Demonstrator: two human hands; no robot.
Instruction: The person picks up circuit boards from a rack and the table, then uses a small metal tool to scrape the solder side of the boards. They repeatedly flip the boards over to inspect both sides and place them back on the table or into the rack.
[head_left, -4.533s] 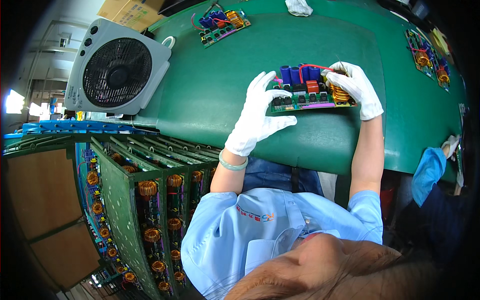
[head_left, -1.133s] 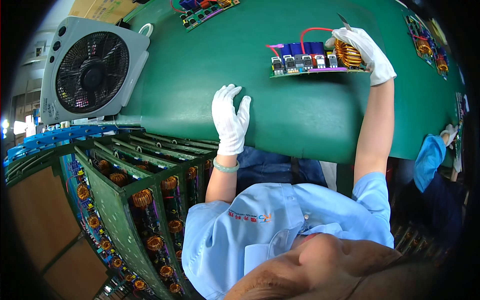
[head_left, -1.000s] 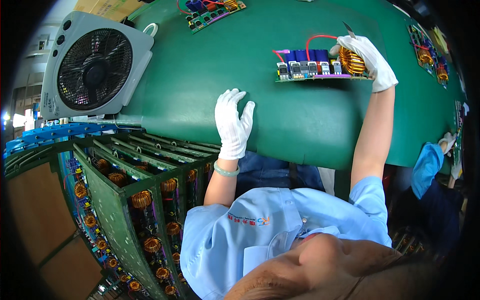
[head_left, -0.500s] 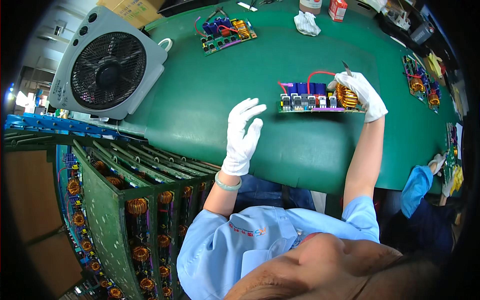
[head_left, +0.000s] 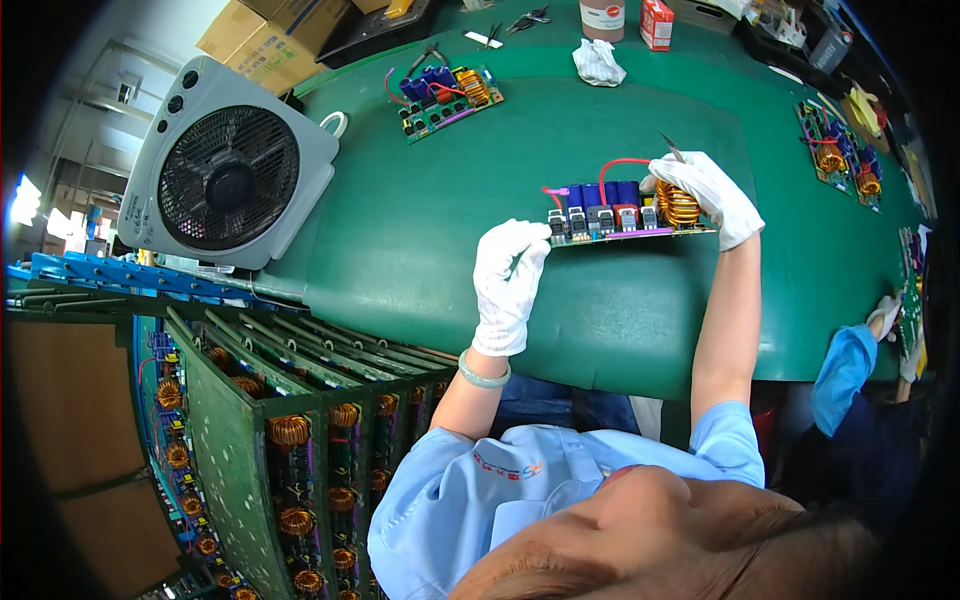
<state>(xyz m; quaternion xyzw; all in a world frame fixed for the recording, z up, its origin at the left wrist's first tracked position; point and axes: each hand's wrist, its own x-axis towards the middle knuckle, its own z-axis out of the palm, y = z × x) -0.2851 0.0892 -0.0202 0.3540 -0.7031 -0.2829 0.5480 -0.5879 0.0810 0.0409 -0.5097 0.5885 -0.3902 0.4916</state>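
A green circuit board (head_left: 640,234) is held up over the bench mat, with blue capacitors (head_left: 608,194), a row of small black and grey parts, and a copper-wound coil (head_left: 677,207) at its right end. My gloved right hand (head_left: 718,198) grips that end around the coil. A pointed metal tool (head_left: 671,149) sticks out from between its fingers; its handle is hidden. My gloved left hand (head_left: 508,285) has its fingertips pinched at the board's left end. From the board's far side a red wire (head_left: 620,162) arches toward my right fingers.
Another board (head_left: 450,105) lies at the far left, near a grey box fan (head_left: 228,165). A crumpled white cloth (head_left: 599,64) and a bottle (head_left: 603,20) sit at the back. More boards (head_left: 838,160) lie right, near a co-worker's sleeve (head_left: 845,365). A green rack (head_left: 215,430) of boards stands left.
My left hand has moved from apart and spread to the board's left end, and its fingers have closed there. The board, in my right hand, has shifted slightly left and nearer.
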